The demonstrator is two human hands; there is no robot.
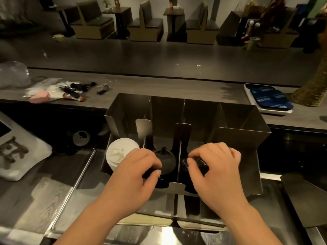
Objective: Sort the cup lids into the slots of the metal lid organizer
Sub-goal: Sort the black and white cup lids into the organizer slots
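Two bare hands work at one folded sheet-metal lid organizer (235,121), open at the top, standing on a brushed-steel desk (58,200).

Item: the organizer holds four slots side by side, parted by upright metal dividers (182,137).

Item: stack of white round plastic cup lids (120,152), in the leftmost slot, at its near end, just beside the left hand.

Item: stack of black domed plastic cup lids (166,160), in the second slot from the left. The left hand (134,167) grips it, fingers curled over the top and thumb hooked on the near edge.

Item: second stack of black plastic cup lids (200,164), in the third slot, just across the divider from the first black stack. The right hand (217,167) grips it, fingers arched over the far side and thumb pressed on the near face. How many lids each black stack holds cannot be told.

Item: grey wood-grain desk ledge (177,87), raised behind the organizer. On its left end lie a crumpled clear plastic bag (14,75), a pink rounded object (39,96) and a scatter of small dark wrappers. On its right end sits a white rectangular tray of dark blue packets (269,98), near a woven straw-coloured base (311,89).

Item: white cloth bag with dark lettering (16,154), at the left edge of the steel desk.

Item: row of dark cushioned booth seats (145,23) with small tables, along the far wall.
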